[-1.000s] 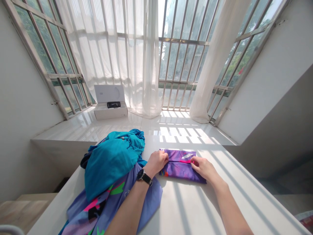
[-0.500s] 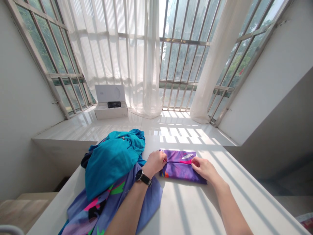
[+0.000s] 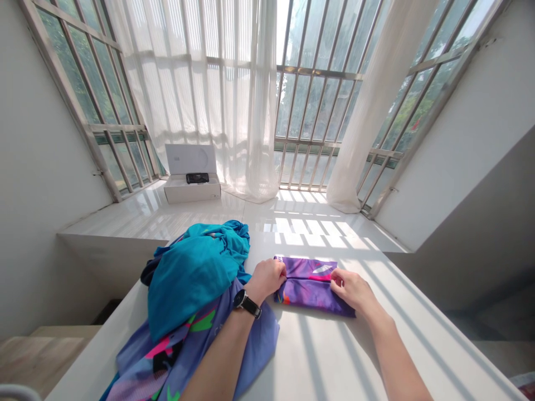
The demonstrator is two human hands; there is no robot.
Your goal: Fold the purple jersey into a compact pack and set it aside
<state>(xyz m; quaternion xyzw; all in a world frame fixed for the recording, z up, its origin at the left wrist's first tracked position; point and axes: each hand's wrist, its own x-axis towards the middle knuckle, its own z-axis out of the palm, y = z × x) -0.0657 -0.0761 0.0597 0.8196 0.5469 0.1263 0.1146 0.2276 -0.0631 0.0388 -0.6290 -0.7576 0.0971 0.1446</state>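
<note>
A purple garment (image 3: 311, 298), patterned with pink, orange and white, lies folded into a flat rectangle on the white table (image 3: 292, 362). A seam between two folded edges runs along its middle. At the left end of this seam, my left hand (image 3: 270, 278), with a black-strapped watch on the wrist, is closed and pinches the fabric. My right hand (image 3: 353, 287) has its thumb and fingers pinched on the right end of the seam. Left of my left forearm lies a loose heap of clothes, a teal garment (image 3: 192, 278) over a lavender one (image 3: 259, 345).
An open white box (image 3: 192, 192) holding a black device (image 3: 197, 178) stands on the window ledge at the back left. White sheer curtains (image 3: 251, 139) hang before barred windows. Sunlight stripes cross the table. A wooden surface (image 3: 37, 362) shows at the lower left.
The camera view has shifted slightly, moving the scene a little to the right. Both hands stay at the ends of the purple garment's seam, with hardly any movement.
</note>
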